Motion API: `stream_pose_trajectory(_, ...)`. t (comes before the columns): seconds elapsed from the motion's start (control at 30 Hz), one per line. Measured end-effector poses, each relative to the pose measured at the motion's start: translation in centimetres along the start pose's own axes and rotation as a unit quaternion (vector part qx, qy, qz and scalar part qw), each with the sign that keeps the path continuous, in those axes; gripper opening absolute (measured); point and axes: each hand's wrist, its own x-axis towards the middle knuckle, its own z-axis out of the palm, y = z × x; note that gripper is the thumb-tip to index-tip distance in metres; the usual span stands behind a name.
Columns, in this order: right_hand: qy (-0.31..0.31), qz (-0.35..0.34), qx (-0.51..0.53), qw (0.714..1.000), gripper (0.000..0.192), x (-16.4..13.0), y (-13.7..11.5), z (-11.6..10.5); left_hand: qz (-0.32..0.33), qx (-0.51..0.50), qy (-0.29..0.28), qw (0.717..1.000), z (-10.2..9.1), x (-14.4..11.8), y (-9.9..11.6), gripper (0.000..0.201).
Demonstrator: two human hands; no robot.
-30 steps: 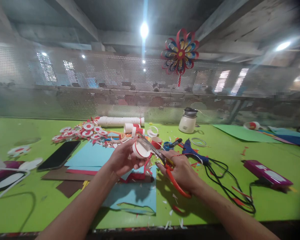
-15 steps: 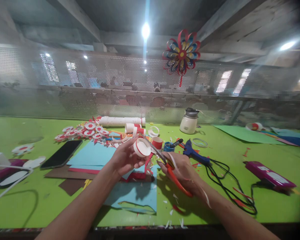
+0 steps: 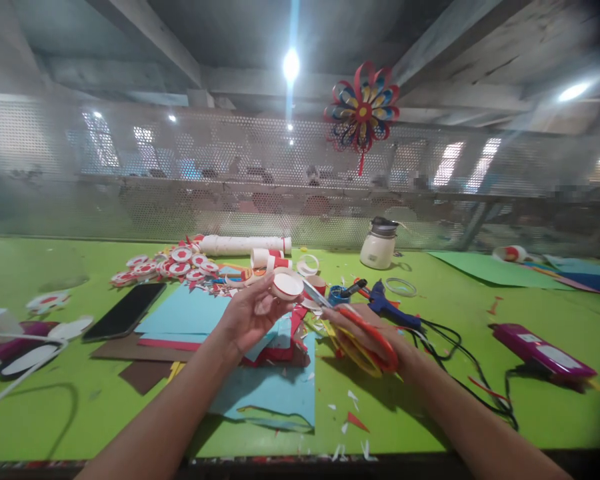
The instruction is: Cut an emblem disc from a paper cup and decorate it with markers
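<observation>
A shallow cut paper cup bottom, white with a red edge, is gripped between the thumb and fingers of my left hand. My right hand is closed on scissors with red-orange and yellow handles. Their blades point up and left, right beside the cup bottom's rim; whether they touch it I cannot tell. Beneath my hands lie light blue paper sheets and small paper scraps. Just beyond stand cut paper cups and a blue jar with a black pen in it.
Red-and-white paper discs are heaped at the back left, near a long stack of cups. A phone lies left. To the right are a blue glue gun with its cord, a purple device and a cream bottle.
The loose white strip over my right hand is gone from view. The scissors have turned, showing both handles, and the cup bottom has tilted to show more of its inside.
</observation>
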Motion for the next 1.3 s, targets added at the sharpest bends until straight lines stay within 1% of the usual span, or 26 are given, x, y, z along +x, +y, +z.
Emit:
stream_pose_trajectory(0.07, -0.025, 0.035, 0.080, 0.996, 0.045, 0.0, -0.1, -0.1, 0.029, 0.016, -0.022, 0.999, -0.2, 0.1, -0.2, 0.034)
stream_pose_trajectory(0.13, -0.067, 0.073, 0.155, 0.983, 0.052, 0.1, -0.3, -0.2, 0.071, 0.056, -0.045, 0.995, -0.2, 0.1, -0.4, 0.042)
stream_pose_trajectory(0.17, -0.088, 0.089, 0.188, 0.974, 0.056, 0.2, -0.4, -0.3, 0.092, 0.085, -0.047, 0.991, -0.2, 0.0, -0.5, 0.046)
stream_pose_trajectory(0.23, -0.120, 0.110, 0.243, 0.956, 0.059, 0.5, -0.5, -0.4, 0.130, 0.147, -0.031, 0.980, 0.0, 0.0, -0.6, 0.051)
stream_pose_trajectory(0.3, -0.135, 0.122, 0.283, 0.942, 0.058, 0.6, -0.6, -0.4, 0.160, 0.196, -0.005, 0.968, 0.3, 0.0, -0.8, 0.054)
stream_pose_trajectory(0.37, -0.146, 0.135, 0.308, 0.930, 0.057, 0.7, -0.6, -0.3, 0.171, 0.227, 0.007, 0.959, 0.5, 0.0, -1.0, 0.058)
stream_pose_trajectory(0.43, -0.152, 0.149, 0.319, 0.924, 0.056, 0.7, -0.5, -0.1, 0.173, 0.244, 0.003, 0.954, 0.7, 0.0, -1.2, 0.061)
stream_pose_trajectory(0.53, -0.152, 0.168, 0.320, 0.920, 0.057, 0.7, -0.3, 0.2, 0.191, 0.239, -0.010, 0.952, 0.8, 0.1, -1.5, 0.061)
stream_pose_trajectory(0.6, -0.153, 0.176, 0.316, 0.920, 0.057, 0.7, -0.2, 0.4, 0.201, 0.234, -0.007, 0.951, 0.9, 0.1, -1.6, 0.060)
stream_pose_trajectory(0.83, -0.163, 0.164, 0.303, 0.924, 0.049, 0.7, 0.3, 0.2, 0.203, 0.249, -0.001, 0.947, 0.8, 0.3, -1.9, 0.054)
stream_pose_trajectory(0.9, -0.167, 0.149, 0.304, 0.926, 0.047, 0.7, 0.4, 0.0, 0.188, 0.256, 0.003, 0.948, 0.7, 0.3, -1.9, 0.057)
stream_pose_trajectory(0.97, -0.165, 0.131, 0.302, 0.930, 0.043, 0.6, 0.3, -0.1, 0.163, 0.246, 0.010, 0.955, 0.6, 0.2, -1.8, 0.062)
stream_pose_trajectory(1.07, -0.158, 0.107, 0.298, 0.935, 0.032, 0.4, 0.3, -0.2, 0.122, 0.191, 0.022, 0.974, 0.5, 0.1, -1.5, 0.067)
stream_pose_trajectory(1.17, -0.158, 0.102, 0.293, 0.937, 0.028, 0.3, 0.2, -0.3, 0.092, 0.129, 0.017, 0.987, 0.3, 0.1, -1.3, 0.071)
stream_pose_trajectory(1.23, -0.161, 0.103, 0.291, 0.938, 0.028, 0.3, 0.2, -0.4, 0.076, 0.090, 0.020, 0.993, 0.1, 0.3, -1.2, 0.069)
stream_pose_trajectory(1.3, -0.167, 0.101, 0.290, 0.937, 0.027, 0.3, 0.2, -0.5, 0.062, 0.051, 0.036, 0.996, -0.3, 0.6, -1.2, 0.060)
